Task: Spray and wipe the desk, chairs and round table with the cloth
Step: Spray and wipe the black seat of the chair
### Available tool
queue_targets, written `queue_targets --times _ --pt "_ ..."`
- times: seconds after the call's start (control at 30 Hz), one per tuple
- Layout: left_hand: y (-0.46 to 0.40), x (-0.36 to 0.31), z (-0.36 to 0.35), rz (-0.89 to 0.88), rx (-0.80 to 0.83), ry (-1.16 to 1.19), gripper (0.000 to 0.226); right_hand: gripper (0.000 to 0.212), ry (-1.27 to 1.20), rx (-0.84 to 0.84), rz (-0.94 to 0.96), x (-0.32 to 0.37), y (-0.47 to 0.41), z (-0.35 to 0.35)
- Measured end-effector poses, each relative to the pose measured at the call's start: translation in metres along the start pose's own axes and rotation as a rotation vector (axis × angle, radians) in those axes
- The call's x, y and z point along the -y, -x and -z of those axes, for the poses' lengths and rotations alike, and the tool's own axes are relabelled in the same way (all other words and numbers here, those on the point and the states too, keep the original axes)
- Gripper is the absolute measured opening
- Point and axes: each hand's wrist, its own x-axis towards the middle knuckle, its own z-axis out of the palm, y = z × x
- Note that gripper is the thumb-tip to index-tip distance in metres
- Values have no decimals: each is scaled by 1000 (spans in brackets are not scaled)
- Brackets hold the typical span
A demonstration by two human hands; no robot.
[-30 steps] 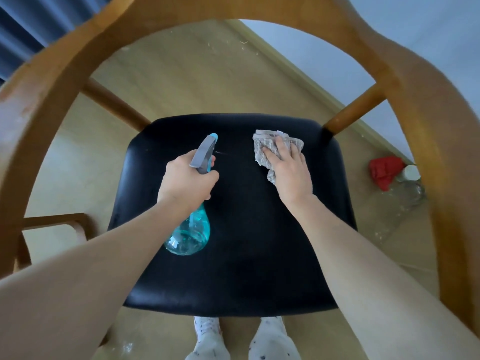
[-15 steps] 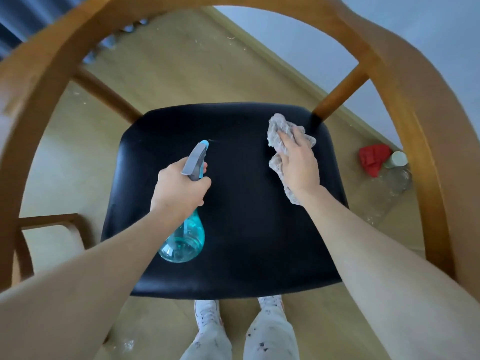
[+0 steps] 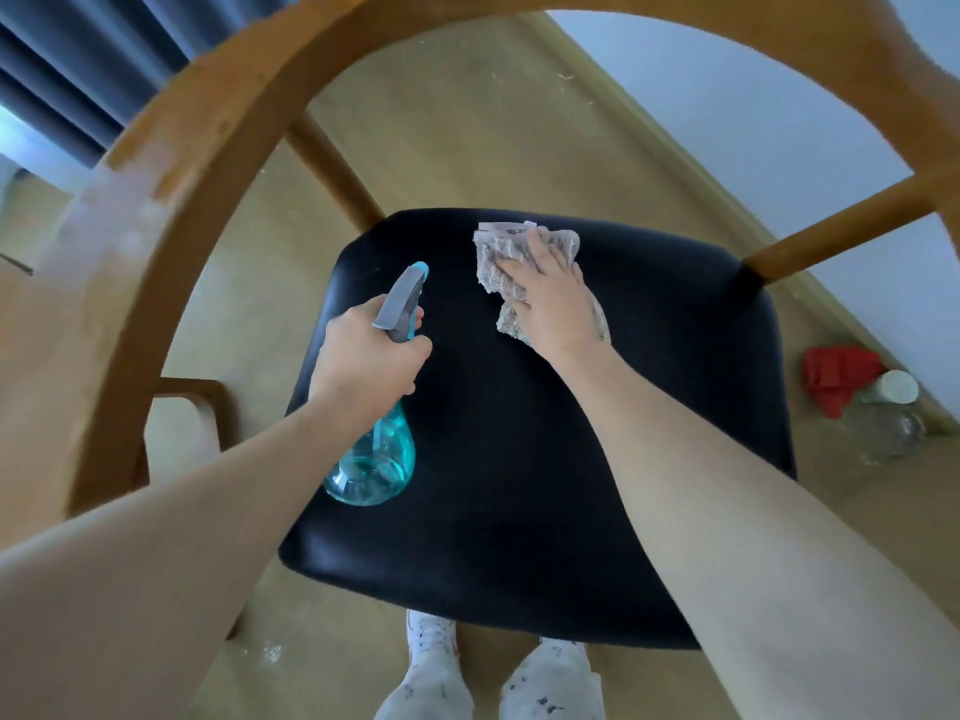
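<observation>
I look down through the curved wooden backrest (image 3: 171,163) of a chair onto its black padded seat (image 3: 649,459). My left hand (image 3: 363,361) grips the neck of a teal spray bottle (image 3: 376,465) with a grey trigger head, its nozzle aimed toward the seat's far edge. My right hand (image 3: 550,298) presses a crumpled grey cloth (image 3: 493,252) flat against the far middle part of the seat, fingers spread over it.
A red rag (image 3: 836,374) and a clear bottle with a white cap (image 3: 893,407) lie on the wooden floor by the wall at right. Dark curtains (image 3: 88,80) hang at top left. My white shoes (image 3: 431,636) stand under the seat's near edge.
My right hand has slid the cloth leftward from the seat's far right corner to its far middle. The left hand keeps holding the spray bottle over the seat's left side.
</observation>
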Motion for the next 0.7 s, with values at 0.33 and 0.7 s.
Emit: queue_targets --times 0.33,0.7 --pt "28 -13 9 -52 19 50 23 55 -106 29 -26 8 85 -11" --pt "98 26 2 -57 42 59 21 59 -118 39 -57 21 176 -26"
